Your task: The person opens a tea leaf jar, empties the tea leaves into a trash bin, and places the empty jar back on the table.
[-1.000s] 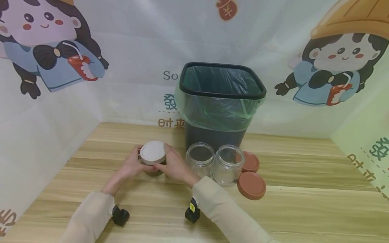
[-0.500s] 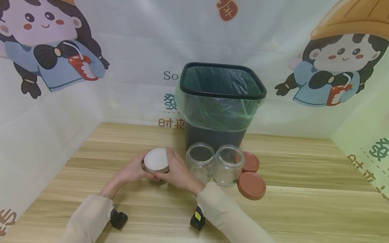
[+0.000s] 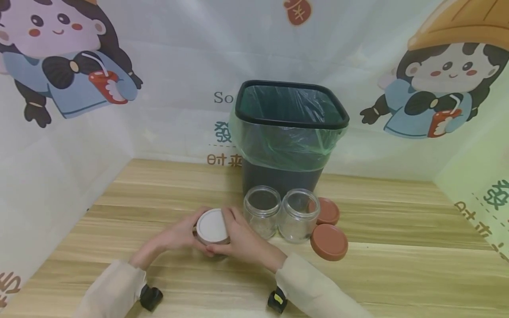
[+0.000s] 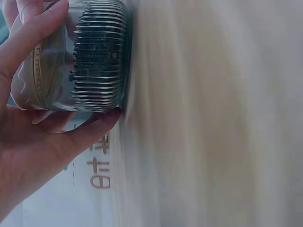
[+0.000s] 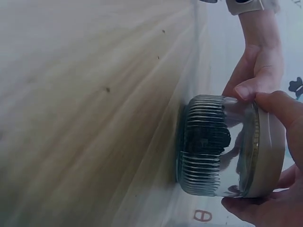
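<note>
Both hands are on a ribbed glass jar (image 4: 102, 56) with a pale lid (image 3: 212, 226) and something dark inside. My left hand (image 3: 179, 235) holds the glass body from the left, thumb and fingers on opposite sides. From the right, my right hand (image 3: 248, 240) grips the lid, also visible edge-on in the right wrist view (image 5: 272, 158). The jar stands upright, its base right at the wooden table top. To its right, two uncovered clear jars (image 3: 261, 212) stand side by side. Two reddish-brown lids (image 3: 329, 242) lie to the right of those.
A dark bin (image 3: 283, 176) with a green plastic liner stands behind the two clear jars. Printed cloth (image 3: 179, 88) walls off the back and sides of the wooden table (image 3: 397, 274).
Both hands have brought the lidded jar to the right and nearer to me across the table. The clear jars, reddish-brown lids and bin stay where they were.
</note>
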{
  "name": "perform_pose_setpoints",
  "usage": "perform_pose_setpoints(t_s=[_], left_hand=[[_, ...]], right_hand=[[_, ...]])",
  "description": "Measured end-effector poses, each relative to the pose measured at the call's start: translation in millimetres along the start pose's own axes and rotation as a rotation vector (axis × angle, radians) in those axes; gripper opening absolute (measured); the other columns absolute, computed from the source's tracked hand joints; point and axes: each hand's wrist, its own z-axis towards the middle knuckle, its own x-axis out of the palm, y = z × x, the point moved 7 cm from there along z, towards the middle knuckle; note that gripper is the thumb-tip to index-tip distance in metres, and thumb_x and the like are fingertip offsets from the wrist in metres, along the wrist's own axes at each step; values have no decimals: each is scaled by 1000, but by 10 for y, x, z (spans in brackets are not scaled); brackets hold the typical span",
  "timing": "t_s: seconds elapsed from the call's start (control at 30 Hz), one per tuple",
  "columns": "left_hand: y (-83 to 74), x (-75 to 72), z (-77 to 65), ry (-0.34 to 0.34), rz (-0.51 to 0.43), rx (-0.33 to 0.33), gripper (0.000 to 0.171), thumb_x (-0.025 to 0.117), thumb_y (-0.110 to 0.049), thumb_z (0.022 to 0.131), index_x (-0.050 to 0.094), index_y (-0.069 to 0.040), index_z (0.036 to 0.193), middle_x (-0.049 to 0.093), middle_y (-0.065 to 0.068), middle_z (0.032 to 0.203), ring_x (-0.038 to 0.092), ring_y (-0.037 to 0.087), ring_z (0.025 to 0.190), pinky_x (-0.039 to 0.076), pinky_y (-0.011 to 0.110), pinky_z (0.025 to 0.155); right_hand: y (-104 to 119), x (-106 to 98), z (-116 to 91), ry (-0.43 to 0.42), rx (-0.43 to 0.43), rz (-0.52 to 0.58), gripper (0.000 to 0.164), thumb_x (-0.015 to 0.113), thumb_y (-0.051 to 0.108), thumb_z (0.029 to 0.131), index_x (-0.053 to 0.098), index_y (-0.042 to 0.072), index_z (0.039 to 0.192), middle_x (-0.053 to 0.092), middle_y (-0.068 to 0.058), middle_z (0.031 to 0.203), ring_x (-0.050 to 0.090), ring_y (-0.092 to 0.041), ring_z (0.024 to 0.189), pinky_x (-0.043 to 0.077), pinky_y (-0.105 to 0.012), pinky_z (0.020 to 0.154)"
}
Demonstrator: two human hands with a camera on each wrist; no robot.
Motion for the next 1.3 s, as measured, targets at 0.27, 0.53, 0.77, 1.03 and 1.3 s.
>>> perform_pose_setpoints(t_s=[0.27,0.53,0.77,1.03,1.3], left_hand=[[-121,234,5,61,7,28,88,84,-24,55,36,0,125,51,15,116,48,31,107,37,43,91],[-242,428,45,144,-59,92,85,83,-21,57,36,-1,125,50,13,119,48,27,108,40,32,91],[-283,547,71,241,-117,121,85,80,-12,58,34,2,128,49,15,122,45,27,113,35,32,98],[-387,708,138,287,-139,139,83,80,-10,60,35,-2,129,50,11,122,45,22,114,34,29,98],[-469,840,214,319,-186,119,85,80,-5,58,35,-1,130,47,11,125,43,24,117,33,27,100]], right_hand=[[-32,-103,-255,36,0,15,80,70,40,73,33,-2,130,41,-11,120,48,-20,104,43,-31,88],[-96,-218,-474,23,-39,-10,82,70,40,73,31,-1,132,41,-12,123,45,-18,108,42,-33,91],[-175,-293,-623,37,-73,1,80,71,39,73,32,0,132,40,-12,126,46,-19,110,43,-36,91],[-287,-394,-758,79,-89,59,82,72,37,71,32,0,133,38,-10,131,44,-20,113,42,-38,92],[-371,-476,-864,115,-122,54,81,71,36,71,32,3,134,39,-5,129,45,-16,111,42,-37,91]])
